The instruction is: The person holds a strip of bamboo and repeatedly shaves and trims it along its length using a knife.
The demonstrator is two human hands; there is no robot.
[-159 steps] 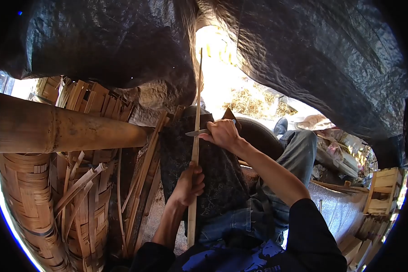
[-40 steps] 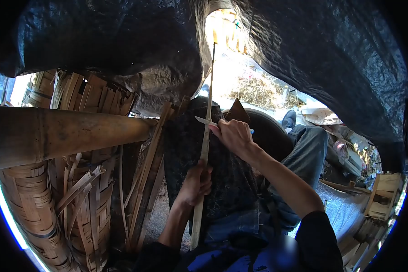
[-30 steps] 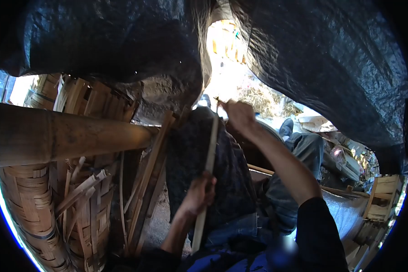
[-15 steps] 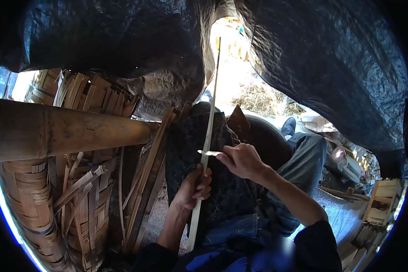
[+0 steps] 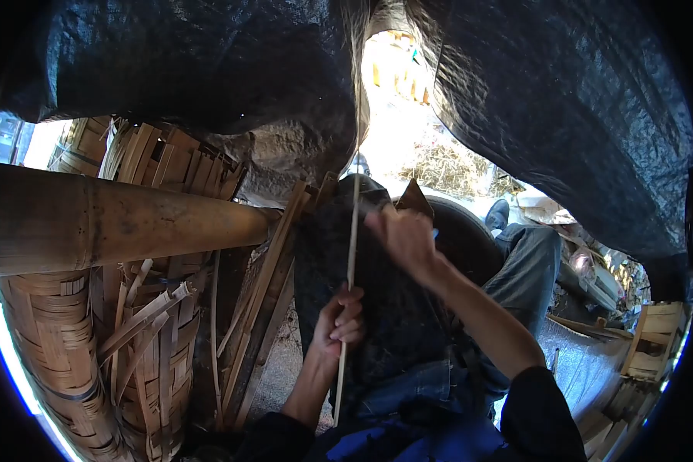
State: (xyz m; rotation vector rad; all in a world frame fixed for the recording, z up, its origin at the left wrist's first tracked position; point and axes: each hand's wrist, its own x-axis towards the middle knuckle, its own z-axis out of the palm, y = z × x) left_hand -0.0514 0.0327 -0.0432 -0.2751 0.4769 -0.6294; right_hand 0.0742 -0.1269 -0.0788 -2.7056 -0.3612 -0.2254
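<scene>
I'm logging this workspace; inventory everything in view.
Long thin wooden strip: one, pale, centre
Small blurred knife: one, grey, in right hand
Thick round bamboo pole: one, brown, left
Woven bamboo basketwork: uncounted, tan, left
Split bamboo slats: several, brown, beside basketwork
Crinkled plastic sheeting: uncounted, black, top
Straw heap: one, yellowish, beyond sheeting
Slatted wooden crate: one, tan, far right
Patterned cloth: one, dark, over leg
Left hand: one, gripping strip
Right hand: one, beside strip

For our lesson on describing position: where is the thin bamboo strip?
In the head view, the thin bamboo strip runs up the middle, gripped by the left hand, just left of the right hand.
</scene>
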